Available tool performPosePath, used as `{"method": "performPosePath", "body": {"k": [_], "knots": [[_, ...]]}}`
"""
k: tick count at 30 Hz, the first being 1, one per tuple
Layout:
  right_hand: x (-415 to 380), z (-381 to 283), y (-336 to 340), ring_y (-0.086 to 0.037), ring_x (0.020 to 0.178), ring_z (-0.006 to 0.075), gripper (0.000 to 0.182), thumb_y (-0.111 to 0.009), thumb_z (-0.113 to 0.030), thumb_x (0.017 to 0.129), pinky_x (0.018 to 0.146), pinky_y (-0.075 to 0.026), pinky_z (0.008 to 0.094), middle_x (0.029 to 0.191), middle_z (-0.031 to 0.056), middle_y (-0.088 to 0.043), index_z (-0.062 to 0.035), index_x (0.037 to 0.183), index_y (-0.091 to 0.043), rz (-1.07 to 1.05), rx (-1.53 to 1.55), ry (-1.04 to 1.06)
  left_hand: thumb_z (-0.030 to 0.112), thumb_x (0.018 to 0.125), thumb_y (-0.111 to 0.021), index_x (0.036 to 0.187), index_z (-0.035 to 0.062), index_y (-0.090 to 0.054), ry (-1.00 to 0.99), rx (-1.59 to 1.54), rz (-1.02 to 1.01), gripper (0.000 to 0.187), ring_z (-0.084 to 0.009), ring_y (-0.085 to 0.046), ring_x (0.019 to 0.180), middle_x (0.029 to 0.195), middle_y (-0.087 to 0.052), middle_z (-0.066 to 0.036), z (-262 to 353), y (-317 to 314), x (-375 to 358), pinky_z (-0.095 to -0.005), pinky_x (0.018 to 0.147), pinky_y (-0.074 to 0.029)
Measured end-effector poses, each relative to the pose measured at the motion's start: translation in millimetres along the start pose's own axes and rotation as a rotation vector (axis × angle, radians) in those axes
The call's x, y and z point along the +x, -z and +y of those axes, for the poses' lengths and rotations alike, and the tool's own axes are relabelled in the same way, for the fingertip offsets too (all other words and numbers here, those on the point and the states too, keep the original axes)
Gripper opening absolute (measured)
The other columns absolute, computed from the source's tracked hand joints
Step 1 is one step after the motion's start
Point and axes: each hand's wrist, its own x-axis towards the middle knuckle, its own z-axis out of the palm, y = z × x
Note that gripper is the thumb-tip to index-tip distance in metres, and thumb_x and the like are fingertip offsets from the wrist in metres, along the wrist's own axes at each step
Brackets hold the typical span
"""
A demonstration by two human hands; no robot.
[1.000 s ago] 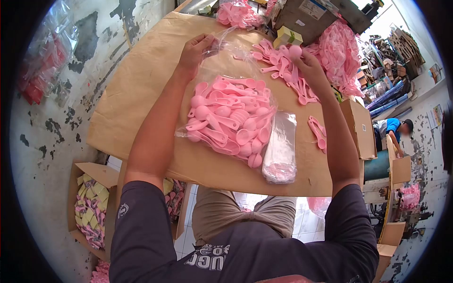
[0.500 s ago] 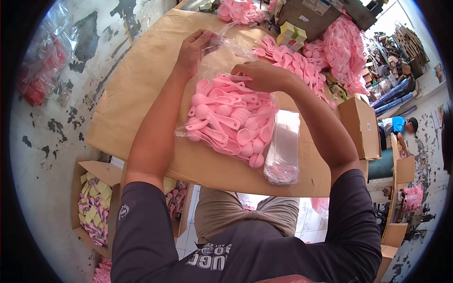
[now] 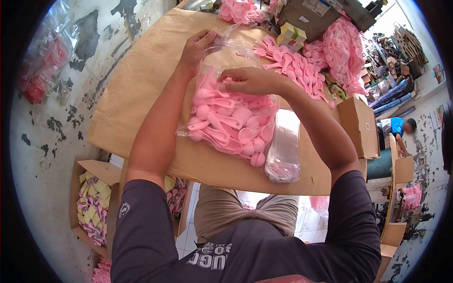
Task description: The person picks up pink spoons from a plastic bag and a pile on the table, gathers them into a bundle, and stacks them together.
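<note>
A clear plastic bag full of pink measuring spoons lies on the brown-covered table. My left hand pinches the bag's upper edge, holding its mouth up at the far side. Over the upper part of the spoons is my right hand, its fingers curled among them at the upper left. Whatever its fingertips hold is hidden. To the right of the filled bag lies a stack of flat clear bags.
Loose pink spoons spread at the back right, near a small yellow box and a bagged pink heap. A cardboard carton stands at the right edge. An open box sits lower left. Another person bends at far right.
My right hand has shifted left and slightly nearer over the spoons. Some spoons at the bag's upper left have moved. My left hand still grips the bag's edge.
</note>
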Motion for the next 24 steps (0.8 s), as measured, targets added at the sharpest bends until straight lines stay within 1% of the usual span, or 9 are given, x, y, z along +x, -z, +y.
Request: {"method": "performPosePath", "body": {"k": [2,3,5,6,8,11,14,17,24], "knots": [[-4.3,-3.6,9.4,-0.065,0.111,0.0255,0.042,-0.062,-0.040,0.102,0.099,-0.050,0.0379,0.116,0.0121,-0.071,-0.0063,0.127,-0.065,-0.093,0.017,0.088,0.030,0.106,-0.059,0.111,0.0069,-0.070,0.000,0.020,-0.010,0.026,-0.0200,-0.069,0.108,0.118,-0.075,-0.014,-0.1,-0.4,0.5,-0.0356,0.099,-0.050],[-8.3,-6.2,13.8,-0.065,0.111,0.0255,0.042,-0.062,-0.040,0.102,0.099,-0.050,0.0379,0.116,0.0121,-0.071,-0.0063,0.127,-0.065,-0.092,0.012,0.088,0.030,0.106,-0.059,0.110,0.0069,-0.070,0.000,0.021,-0.028,0.026,-0.0200,-0.069,0.108,0.119,-0.074,-0.015,0.1,-1.2,-0.3,-0.0358,0.100,-0.050],[-15.5,-7.7,24.8,-0.064,0.111,0.0196,0.032,-0.072,-0.023,0.096,0.096,-0.050,0.0338,0.108,0.0094,-0.070,-0.0070,0.123,-0.064,-0.060,0.136,0.044,0.030,0.106,-0.059,0.110,0.0069,-0.070,-0.002,0.020,-0.041,0.026,-0.0200,-0.069,0.108,0.119,-0.074,-0.015,-1.1,-0.9,3.3,-0.0361,0.100,-0.050],[-18.5,-2.3,25.1,-0.064,0.111,0.0196,0.032,-0.072,-0.023,0.096,0.096,-0.050,0.0338,0.108,0.0094,-0.070,-0.0070,0.123,-0.064,-0.059,0.135,0.044,0.030,0.106,-0.059,0.109,0.0071,-0.070,0.001,0.020,-0.024,0.026,-0.0202,-0.069,0.108,0.119,-0.074,-0.015,-1.9,-0.5,4.1,-0.0364,0.100,-0.050],[-23.8,9.1,21.4,-0.063,0.108,0.0142,0.028,-0.072,-0.014,0.096,0.094,-0.050,0.0308,0.105,0.0055,-0.067,-0.0062,0.120,-0.062,0.175,0.118,0.092,0.031,0.106,-0.059,0.108,0.0073,-0.070,0.005,0.019,-0.009,0.026,-0.0204,-0.069,0.108,0.119,-0.074,-0.014,-2.6,0.4,3.6,-0.0367,0.101,-0.050],[-31.8,20.1,21.1,-0.062,0.107,0.0135,0.031,-0.072,-0.014,0.096,0.094,-0.050,0.0314,0.110,0.0040,-0.066,-0.0066,0.124,-0.060,0.292,0.322,0.162,0.031,0.106,-0.060,0.109,0.0070,-0.070,-0.003,0.006,-0.015,0.027,-0.0207,-0.069,0.108,0.119,-0.074,-0.014,-4.2,0.9,6.1,-0.0372,0.101,-0.050],[-35.7,29.9,16.7,-0.062,0.105,0.0124,0.037,-0.073,-0.015,0.096,0.092,-0.050,0.0302,0.112,0.0031,-0.065,-0.0082,0.128,-0.058,0.302,0.506,0.111,0.031,0.106,-0.060,0.110,0.0067,-0.071,-0.004,0.010,-0.018,0.027,-0.0207,-0.069,0.109,0.119,-0.074,-0.014,-3.1,0.0,4.6,-0.0372,0.101,-0.050],[-44.9,23.1,19.1,-0.058,0.099,0.0068,0.038,-0.071,-0.006,0.096,0.088,-0.048,0.0246,0.107,-0.0028,-0.061,-0.0070,0.132,-0.057,0.351,0.498,0.014,0.031,0.106,-0.060,0.111,0.0063,-0.071,0.001,0.017,-0.014,0.028,-0.0205,-0.069,0.109,0.119,-0.074,-0.015,-1.9,-0.6,3.9,-0.0372,0.101,-0.050],[-48.0,30.8,20.7,-0.061,0.105,0.0072,0.049,-0.071,-0.007,0.097,0.093,-0.049,0.0249,0.116,0.0006,-0.064,-0.0062,0.143,-0.054,0.349,0.524,0.003,0.031,0.106,-0.060,0.108,0.0071,-0.070,-0.003,0.029,-0.017,0.026,-0.0204,-0.068,0.109,0.119,-0.074,-0.014,-0.4,-1.5,3.7,-0.0368,0.101,-0.050]]}}
